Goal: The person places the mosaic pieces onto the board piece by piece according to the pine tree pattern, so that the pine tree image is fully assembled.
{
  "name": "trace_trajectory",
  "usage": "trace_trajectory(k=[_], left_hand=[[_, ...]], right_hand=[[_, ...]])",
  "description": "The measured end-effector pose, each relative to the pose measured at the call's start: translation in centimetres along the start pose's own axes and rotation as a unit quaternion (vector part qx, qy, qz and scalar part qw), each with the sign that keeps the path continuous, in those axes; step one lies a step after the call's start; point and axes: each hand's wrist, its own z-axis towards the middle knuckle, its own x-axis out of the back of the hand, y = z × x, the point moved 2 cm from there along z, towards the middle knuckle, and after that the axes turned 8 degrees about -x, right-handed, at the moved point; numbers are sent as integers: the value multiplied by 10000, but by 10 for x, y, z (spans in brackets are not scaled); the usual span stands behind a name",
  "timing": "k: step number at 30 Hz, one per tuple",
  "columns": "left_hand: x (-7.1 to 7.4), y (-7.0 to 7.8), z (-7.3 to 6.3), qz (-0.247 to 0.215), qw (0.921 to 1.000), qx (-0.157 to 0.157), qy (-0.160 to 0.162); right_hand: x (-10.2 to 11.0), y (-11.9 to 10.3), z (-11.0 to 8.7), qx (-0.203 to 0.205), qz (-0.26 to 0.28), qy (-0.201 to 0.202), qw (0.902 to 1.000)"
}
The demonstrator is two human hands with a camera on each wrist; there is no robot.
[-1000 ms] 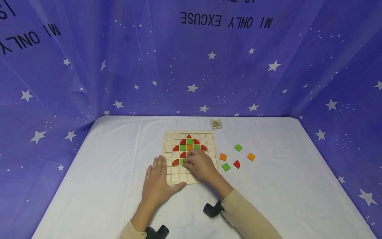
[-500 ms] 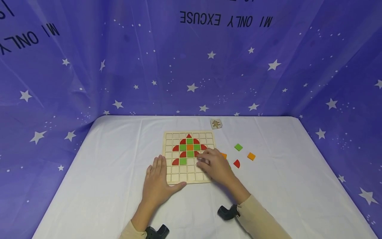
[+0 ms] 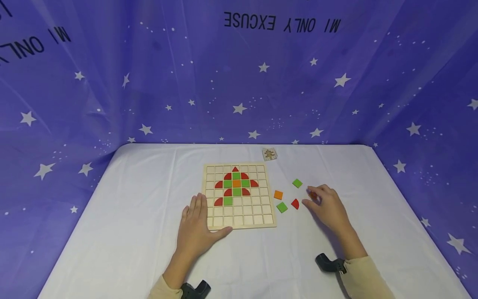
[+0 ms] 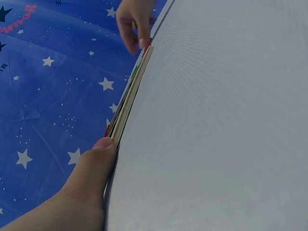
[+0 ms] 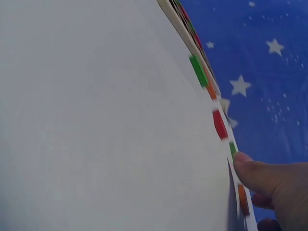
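Observation:
A square wooden grid board (image 3: 254, 216) lies on the white table, with red, green and orange pieces forming a tree-like shape in its cells. Against its left edge rest the straight fingers of my left hand (image 3: 196, 232), while the thumb (image 4: 103, 144) touches the front edge. To the right of the board, my right hand (image 3: 330, 209) is close over an orange square tile (image 5: 243, 199), thumb and fingers apart on either side of it. The tile is partly hidden by the fingers in the head view.
Loose by the board lie another orange square (image 3: 278, 194), a green square (image 3: 281, 207), a red quarter-circle (image 3: 295, 204) and a second green square (image 3: 297, 183). A small card with a tree pattern (image 3: 269, 154) lies behind the board. A purple star-printed curtain (image 3: 239, 83) surrounds the table.
My right hand has moved right, off the board to the loose orange tile, uncovering a red quarter-circle in the board. The left hand stays at the board's edge.

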Motion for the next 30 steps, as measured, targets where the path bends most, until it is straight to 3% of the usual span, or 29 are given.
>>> trace_trajectory(k=[7,16,23,30], left_hand=[[0,0,0,15,10000,-10,37],[-1,-1,0,-9,10000,-35,65],[-2,0,0,25,10000,-51,54],[0,0,0,37,10000,-52,66]], right_hand=[[8,24,-7,-315,-151,-79,9994],[-1,23,-10,-74,39,296,9995],[-8,0,-9,23,86,361,9993],[-23,-53,1,604,247,373,9972]])
